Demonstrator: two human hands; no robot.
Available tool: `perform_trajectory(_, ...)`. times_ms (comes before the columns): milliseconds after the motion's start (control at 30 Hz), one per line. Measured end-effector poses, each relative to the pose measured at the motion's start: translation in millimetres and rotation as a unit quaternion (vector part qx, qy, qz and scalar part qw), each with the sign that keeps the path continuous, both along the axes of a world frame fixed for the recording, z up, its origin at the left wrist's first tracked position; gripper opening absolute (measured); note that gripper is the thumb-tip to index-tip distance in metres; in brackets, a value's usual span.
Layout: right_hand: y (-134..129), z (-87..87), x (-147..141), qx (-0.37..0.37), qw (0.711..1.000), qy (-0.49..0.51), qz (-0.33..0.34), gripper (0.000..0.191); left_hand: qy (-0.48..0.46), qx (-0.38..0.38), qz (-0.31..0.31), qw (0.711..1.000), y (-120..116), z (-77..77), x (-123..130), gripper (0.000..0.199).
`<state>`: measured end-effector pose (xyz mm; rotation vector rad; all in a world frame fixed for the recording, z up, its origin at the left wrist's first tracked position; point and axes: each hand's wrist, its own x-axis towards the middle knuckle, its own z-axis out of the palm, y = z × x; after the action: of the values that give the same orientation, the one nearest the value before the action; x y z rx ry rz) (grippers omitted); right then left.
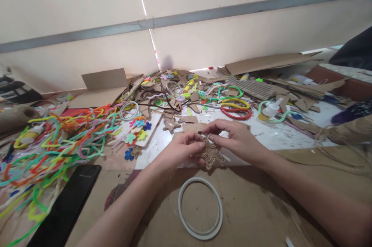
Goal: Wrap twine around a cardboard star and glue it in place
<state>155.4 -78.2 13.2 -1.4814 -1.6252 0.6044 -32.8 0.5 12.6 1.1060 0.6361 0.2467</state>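
Observation:
Both hands meet over the near edge of the white table, around a cardboard star [213, 156] with brown twine laid along its edge. My left hand [186, 147] pinches the star's left side between thumb and fingers. On its upper right, my right hand [229, 138] grips it too, thumb and fingertips close to a small loop of twine at the top. Fingers hide part of the star's upper points. Below the hands, a white tape ring [200, 208] lies flat on the brown cardboard sheet [247, 204].
Many coloured pipe cleaners [72, 142] heap up on the left beside a black phone [68, 206]. Felt flowers [139, 126], another cardboard star [171, 125] and cardboard scraps spread behind. A glue bottle [270, 110] stands at right, a twine roll [354, 132] beyond it.

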Motion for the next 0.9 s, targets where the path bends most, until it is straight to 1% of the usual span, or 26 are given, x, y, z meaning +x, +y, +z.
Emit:
perform_trajectory(100,0,-0.5,0,0.008,0.999,-0.008,-0.046,0.014,0.014,0.046,-0.006,0.999,2,-3.4,1,0.030)
perform_trajectory(167,0,-0.8,-1,0.012,0.998,-0.009,-0.058,0.013,0.024,0.081,-0.021,0.996,4,-5.0,2,0.028)
perform_trajectory(233,0,-1.2,-2,0.015,0.998,-0.010,-0.059,0.013,0.029,0.101,-0.026,0.994,4,-6.2,3,0.024)
perform_trajectory(367,-1,-3.1,-2,0.026,0.998,-0.025,-0.059,0.013,0.033,0.148,-0.008,0.988,2,-10.1,4,0.018)
perform_trajectory(567,-3,-7.4,-3,0.062,0.995,-0.056,-0.058,0.013,0.030,0.218,-0.019,0.975,1,-19.1,3,0.010)
perform_trajectory(800,-3,-8.0,-5,0.081,0.992,-0.079,-0.051,0.014,0.054,0.274,-0.001,0.960,-3,-20.0,2,0.009)
perform_trajectory(900,-4,-7.6,-6,0.087,0.991,-0.089,-0.049,0.014,0.058,0.292,0.007,0.955,-2,-22.5,2,0.008)
